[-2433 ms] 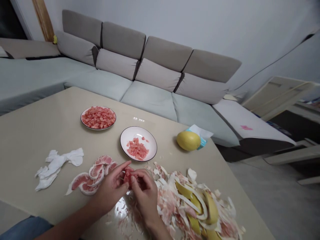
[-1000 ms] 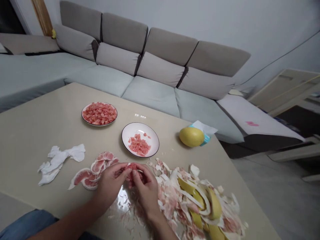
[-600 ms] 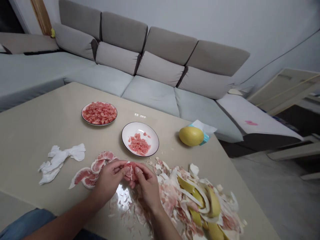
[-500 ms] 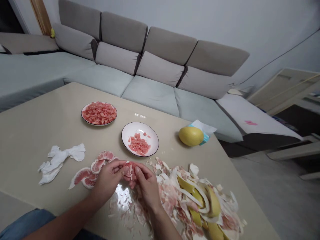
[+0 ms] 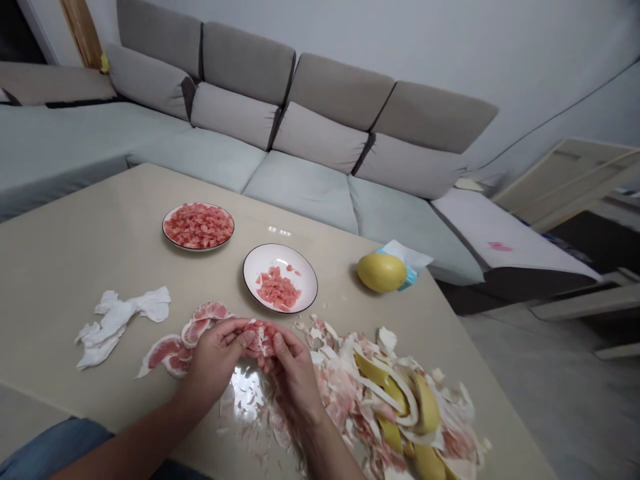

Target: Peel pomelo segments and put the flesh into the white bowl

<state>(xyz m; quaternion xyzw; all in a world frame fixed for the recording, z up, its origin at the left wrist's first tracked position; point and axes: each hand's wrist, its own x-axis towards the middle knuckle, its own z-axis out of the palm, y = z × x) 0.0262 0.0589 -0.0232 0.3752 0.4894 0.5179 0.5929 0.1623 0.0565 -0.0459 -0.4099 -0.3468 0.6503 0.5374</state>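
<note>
- The left hand point(image 5: 215, 363) and right hand point(image 5: 295, 377) both pinch one pomelo segment point(image 5: 260, 339), fingertips closed on its two ends.
- It lies crosswise between them, low over the tabletop's point(image 5: 75, 240) near edge.
- Unpeeled segments point(image 5: 175, 347) lie just left, a peel heap point(image 5: 395, 400) just right.

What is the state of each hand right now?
Left hand: closed on the pomelo segment.
Right hand: closed on the same pomelo segment.
</note>
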